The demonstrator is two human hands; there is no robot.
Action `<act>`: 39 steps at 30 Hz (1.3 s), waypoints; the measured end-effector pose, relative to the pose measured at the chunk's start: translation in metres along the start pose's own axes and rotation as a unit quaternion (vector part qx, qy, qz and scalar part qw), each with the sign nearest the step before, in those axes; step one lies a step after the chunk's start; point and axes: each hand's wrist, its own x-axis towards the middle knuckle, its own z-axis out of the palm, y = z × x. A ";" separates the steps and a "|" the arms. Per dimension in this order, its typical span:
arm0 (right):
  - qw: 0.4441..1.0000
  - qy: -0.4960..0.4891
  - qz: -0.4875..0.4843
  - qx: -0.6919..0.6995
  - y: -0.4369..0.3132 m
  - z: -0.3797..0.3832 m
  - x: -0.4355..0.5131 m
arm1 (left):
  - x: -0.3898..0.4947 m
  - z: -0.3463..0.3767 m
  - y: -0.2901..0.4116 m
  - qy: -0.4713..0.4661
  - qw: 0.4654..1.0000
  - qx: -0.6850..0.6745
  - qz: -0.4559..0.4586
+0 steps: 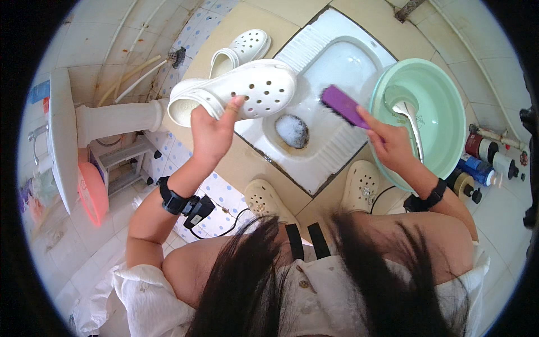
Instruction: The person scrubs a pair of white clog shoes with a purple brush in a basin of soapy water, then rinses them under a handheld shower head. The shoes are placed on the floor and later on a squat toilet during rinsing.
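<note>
My left hand [214, 130] grips a white perforated foam clog [257, 86] near its heel strap, thumb on the upper, toe towards the right. The clog is held over the left edge of a white ceramic squat toilet [332, 67]. In my right hand [389, 141] is the handle of a purple scrubbing brush [343, 105] with dark bristles, held over the toilet and apart from the clog. White foam [292, 130] lies in the drain hole. A second white clog [246, 46] stands on the beige floor tiles behind the held one.
At right, a pale green basin [446, 126] holds a shower head [406, 109]; several bottles [476, 166] are beside it. At left are a pedestal sink [61, 139], a metal step stool [126, 160] and a pink basin [92, 193]. My feet wear beige clogs [267, 200].
</note>
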 end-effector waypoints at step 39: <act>0.990 0.094 0.098 0.042 0.019 -0.025 -0.011 | -0.012 0.006 -0.004 0.027 0.978 0.023 0.205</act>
